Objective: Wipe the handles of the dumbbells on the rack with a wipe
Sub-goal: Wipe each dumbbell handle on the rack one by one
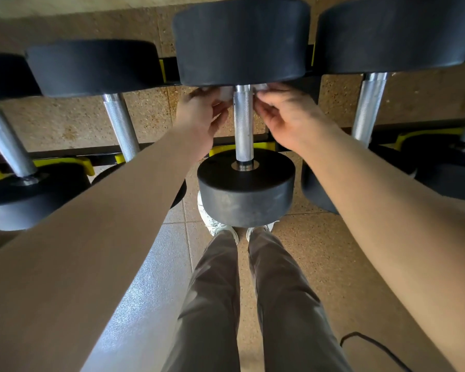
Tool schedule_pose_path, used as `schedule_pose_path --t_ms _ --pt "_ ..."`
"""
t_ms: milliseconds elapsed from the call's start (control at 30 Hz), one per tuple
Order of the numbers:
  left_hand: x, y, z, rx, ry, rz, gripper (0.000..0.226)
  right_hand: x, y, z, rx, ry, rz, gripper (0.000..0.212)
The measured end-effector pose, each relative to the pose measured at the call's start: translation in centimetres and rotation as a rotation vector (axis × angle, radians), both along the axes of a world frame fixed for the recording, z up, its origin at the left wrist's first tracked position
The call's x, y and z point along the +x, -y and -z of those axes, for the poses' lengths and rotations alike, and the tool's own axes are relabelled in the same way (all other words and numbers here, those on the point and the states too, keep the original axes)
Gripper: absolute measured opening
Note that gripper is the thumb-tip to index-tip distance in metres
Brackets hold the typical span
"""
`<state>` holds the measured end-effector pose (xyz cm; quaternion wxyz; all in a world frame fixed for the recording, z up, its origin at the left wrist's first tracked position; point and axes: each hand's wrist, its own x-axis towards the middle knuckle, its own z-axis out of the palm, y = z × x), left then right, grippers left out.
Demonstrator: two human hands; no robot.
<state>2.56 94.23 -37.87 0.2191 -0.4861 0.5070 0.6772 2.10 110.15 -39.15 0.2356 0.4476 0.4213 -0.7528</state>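
Observation:
A black dumbbell with a knurled silver handle lies on the rack straight ahead of me. A white wipe passes behind the far end of that handle, just under the far weight head. My left hand pinches the wipe's left end, and my right hand pinches its right end. Most of the wipe is hidden by my fingers and the handle. The near weight head hangs over my feet.
More dumbbells sit on both sides, with handles at the left, far left and right. The black rack rail carries yellow saddles. A black cable lies on the speckled floor at lower right.

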Motion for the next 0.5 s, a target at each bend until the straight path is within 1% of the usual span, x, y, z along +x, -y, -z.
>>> schedule_pose_path --t_ms 33,67,133,167,233,300,367,433,500 --pt "0.3 0.2 -0.1 0.015 -0.002 -0.095 0.029 0.0 0.9 -0.2 0.028 0.016 0.014 0.021" --pt "0.7 0.4 -0.2 0.027 -0.005 -0.179 0.027 -0.1 1.6 -0.5 0.079 0.024 0.012 0.02" --pt "1.3 0.3 -0.6 0.032 -0.026 -0.275 0.018 0.0 2.1 -1.0 0.147 0.015 -0.002 0.019" --pt "1.6 0.1 -0.8 0.005 -0.04 -0.26 0.013 0.1 1.8 -1.2 0.152 0.01 0.002 0.019" --pt "1.9 -0.9 -1.1 -0.066 -0.051 -0.115 0.004 0.3 0.3 -1.5 0.166 0.035 0.039 0.021" --pt "1.9 -2.0 -1.2 -0.079 -0.034 0.025 0.009 0.6 -1.6 -1.6 0.189 0.076 0.117 0.021" --pt "1.7 -2.3 -1.0 -0.096 -0.005 0.084 0.014 1.2 -2.8 -1.7 0.195 0.084 0.152 0.021" --pt "1.7 -1.9 -1.0 -0.138 0.014 0.109 0.016 2.1 -2.5 -1.8 0.149 0.074 0.099 0.017" --pt "2.3 -0.9 -1.1 -0.172 0.036 0.073 0.016 2.7 -1.4 -1.5 0.116 0.043 -0.043 0.017"
